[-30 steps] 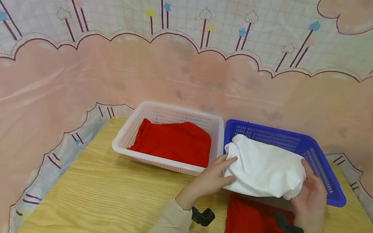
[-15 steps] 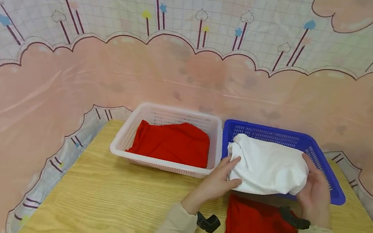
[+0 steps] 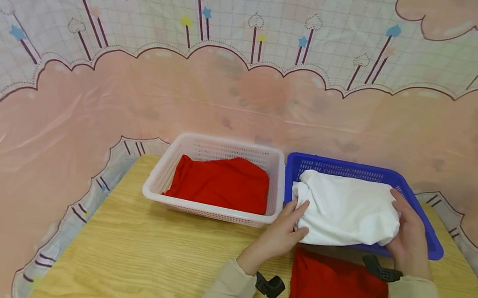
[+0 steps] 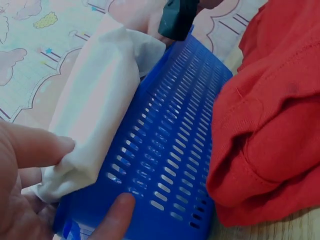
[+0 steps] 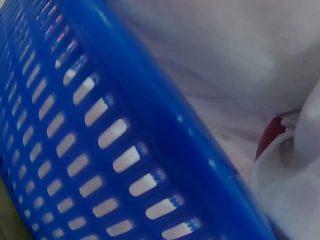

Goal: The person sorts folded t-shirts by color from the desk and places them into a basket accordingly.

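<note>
Half-curled left hand [image 3: 281, 232] and right hand [image 3: 412, 235] hold a folded white cloth [image 3: 350, 207] at nine and three o'clock.

Your left hand [image 3: 281, 233] and right hand [image 3: 410, 235] now hold the white cloth [image 3: 350, 210] farther right and farther back over the blue basket [image 3: 351, 168].

I hold the white cloth [image 3: 347, 210] at its two ends, my left hand [image 3: 281, 234] and right hand [image 3: 410, 235] facing. It is a plain, soft folded bundle, creased at the left, over the blue basket [image 3: 349, 167].
</note>
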A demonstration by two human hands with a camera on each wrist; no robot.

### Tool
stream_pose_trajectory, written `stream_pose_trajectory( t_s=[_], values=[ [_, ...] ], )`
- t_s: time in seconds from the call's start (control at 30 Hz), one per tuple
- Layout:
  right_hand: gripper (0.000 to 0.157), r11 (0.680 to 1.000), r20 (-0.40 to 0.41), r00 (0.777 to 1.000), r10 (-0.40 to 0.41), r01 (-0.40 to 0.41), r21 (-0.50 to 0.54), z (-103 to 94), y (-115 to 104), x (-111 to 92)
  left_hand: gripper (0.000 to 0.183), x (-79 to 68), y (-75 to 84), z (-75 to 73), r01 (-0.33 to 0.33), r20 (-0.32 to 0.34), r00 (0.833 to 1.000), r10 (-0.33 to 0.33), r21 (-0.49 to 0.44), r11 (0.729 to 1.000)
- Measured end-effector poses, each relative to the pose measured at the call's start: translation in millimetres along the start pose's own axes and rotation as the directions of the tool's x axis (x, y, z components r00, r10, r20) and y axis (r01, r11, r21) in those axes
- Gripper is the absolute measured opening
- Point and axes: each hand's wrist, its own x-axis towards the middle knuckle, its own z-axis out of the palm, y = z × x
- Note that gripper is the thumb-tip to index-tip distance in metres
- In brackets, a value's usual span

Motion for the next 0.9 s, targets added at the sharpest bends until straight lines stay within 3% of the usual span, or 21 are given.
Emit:
stream_pose_trajectory(
  t_s=[0.3,0.47,0.57,0.7,0.83,0.9],
  values=[
    [0.049,0.978,-0.031,0.996,-0.086,0.078,-0.192,2.5,0.1,5.6,0.059,5.3,1.8,3.1,0.015,-0.04,0.999,-0.017,-0.067,0.998],
    [0.051,0.958,-0.076,0.992,-0.105,0.081,-0.274,1.7,0.9,7.9,0.059,8.4,4.5,5.6,0.041,-0.106,0.993,-0.043,-0.021,0.999],
    [0.053,0.941,-0.094,0.989,-0.114,0.077,-0.331,1.3,-0.3,9.9,0.059,10.1,7.7,7.0,0.082,-0.102,0.991,-0.082,-0.003,0.997],
    [0.056,0.904,-0.118,0.986,-0.114,0.054,-0.424,1.0,-2.1,13.3,0.059,11.8,12.7,6.9,0.121,-0.082,0.99,-0.113,0.101,0.987],
    [0.059,0.892,-0.128,0.986,-0.103,0.035,-0.451,0.7,-4.0,17.5,0.056,13.2,16.7,5.8,0.121,-0.11,0.989,-0.095,0.264,0.957],
    [0.059,0.884,-0.14,0.985,-0.103,0.027,-0.466,1.3,-5.9,19.1,0.055,15.1,18.1,5.7,0.112,-0.119,0.99,-0.079,0.304,0.946]
  ],
)
